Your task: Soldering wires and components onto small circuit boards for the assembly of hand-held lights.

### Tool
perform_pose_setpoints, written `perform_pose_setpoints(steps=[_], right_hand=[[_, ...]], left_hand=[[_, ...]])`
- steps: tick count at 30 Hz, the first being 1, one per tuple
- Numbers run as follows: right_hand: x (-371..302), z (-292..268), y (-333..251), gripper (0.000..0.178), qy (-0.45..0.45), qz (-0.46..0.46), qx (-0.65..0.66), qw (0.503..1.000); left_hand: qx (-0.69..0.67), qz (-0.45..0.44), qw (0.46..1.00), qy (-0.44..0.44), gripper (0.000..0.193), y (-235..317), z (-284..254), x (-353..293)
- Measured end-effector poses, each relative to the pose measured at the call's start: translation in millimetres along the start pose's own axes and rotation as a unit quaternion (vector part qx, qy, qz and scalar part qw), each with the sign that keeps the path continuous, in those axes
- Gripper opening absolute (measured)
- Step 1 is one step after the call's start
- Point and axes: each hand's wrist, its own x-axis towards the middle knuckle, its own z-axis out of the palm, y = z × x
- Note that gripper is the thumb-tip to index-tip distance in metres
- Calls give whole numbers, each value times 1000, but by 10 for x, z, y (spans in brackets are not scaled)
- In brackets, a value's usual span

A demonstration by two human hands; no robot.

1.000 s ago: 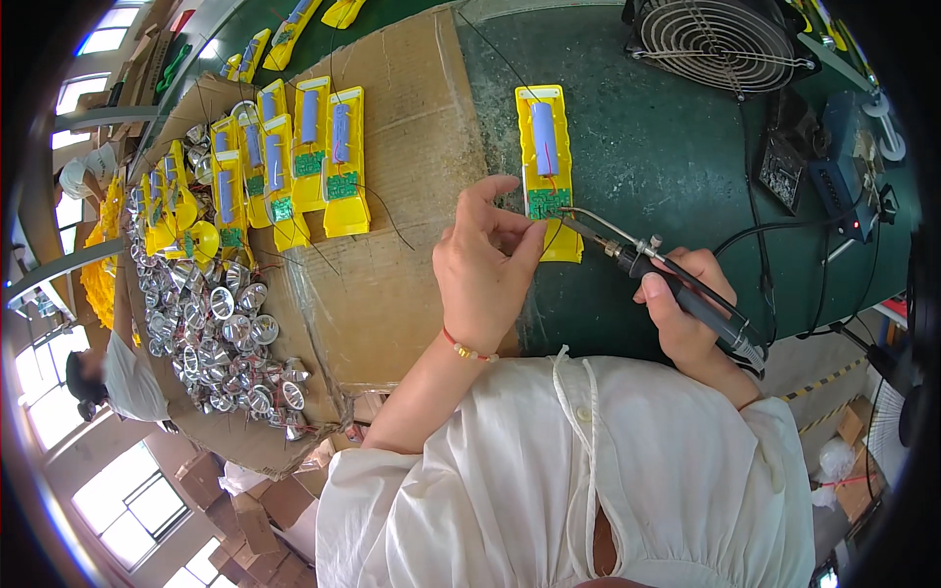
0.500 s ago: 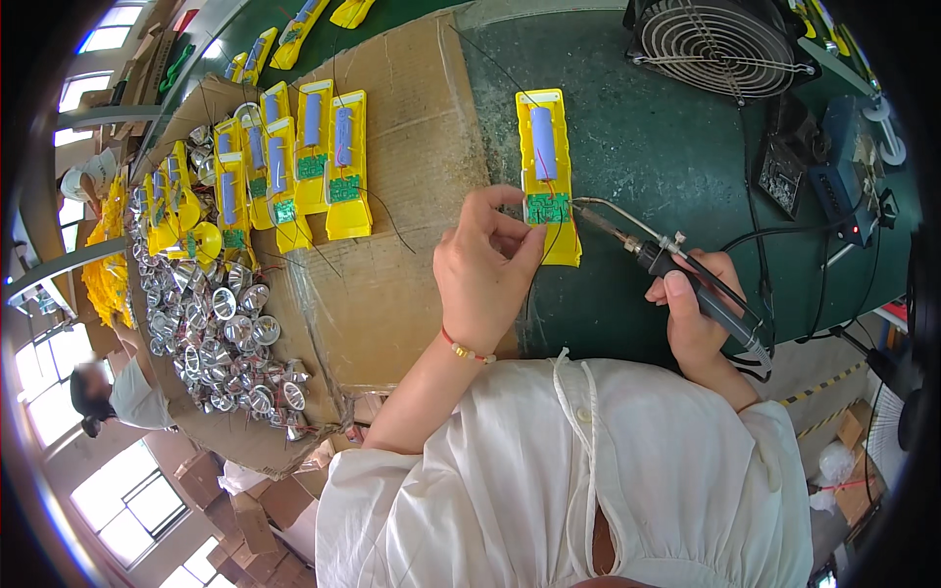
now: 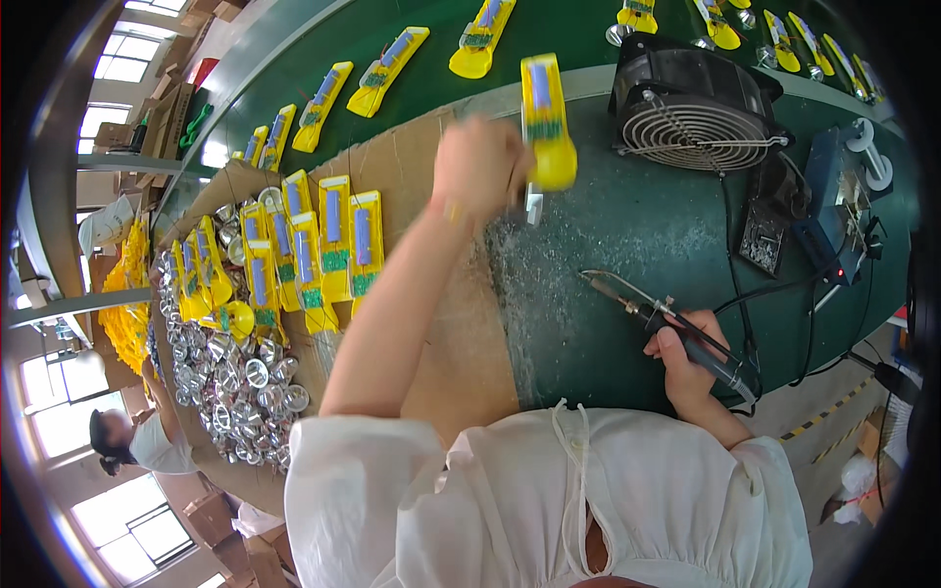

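Observation:
My left hand [image 3: 478,171], blurred by motion, reaches out over the far part of the worktop with its fingers closed on the edge of a yellow plastic casing [image 3: 555,162]. A blue-violet cylindrical battery and a green circuit board sit in that casing. Below the fingers shows a small silvery piece [image 3: 534,206], too blurred to name. My right hand [image 3: 691,358] grips a soldering iron [image 3: 676,328] with a thin metal feed tube along it. Its tip points left above the green worktop [image 3: 608,235], apart from the casing.
Several yellow casings [image 3: 333,235] lie on cardboard at left, beside a heap of silver reflector cups [image 3: 235,382]. More casings [image 3: 392,69] lie along a green strip beyond the worktop. A black fan [image 3: 696,108] and a blue soldering unit [image 3: 828,235] with cables stand at right.
My left hand has moved away from me, carrying the casing from in front of the iron toward the far edge. My right hand stays nearly in place. The view has tilted, showing more of the far strip.

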Motion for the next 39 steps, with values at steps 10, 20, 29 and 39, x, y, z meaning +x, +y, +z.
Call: perform_pose_setpoints(steps=[10,20,29,39], right_hand=[[16,33,2,15,-2,12,-17,1000],[27,159,49,18,-8,-51,-27,998],[-43,691,-124,22,-102,-116,-36,987],[-253,732,-160,22,-96,-103,-49,989]], left_hand=[[-206,-226,948,85,26,-748,-109,1202],[-121,-120,953,252,10,-429,113,-1323],[-2,-229,913,338,22,-451,-103,-3085],[381,-403,796,243,27,-760,-254,-3786]])
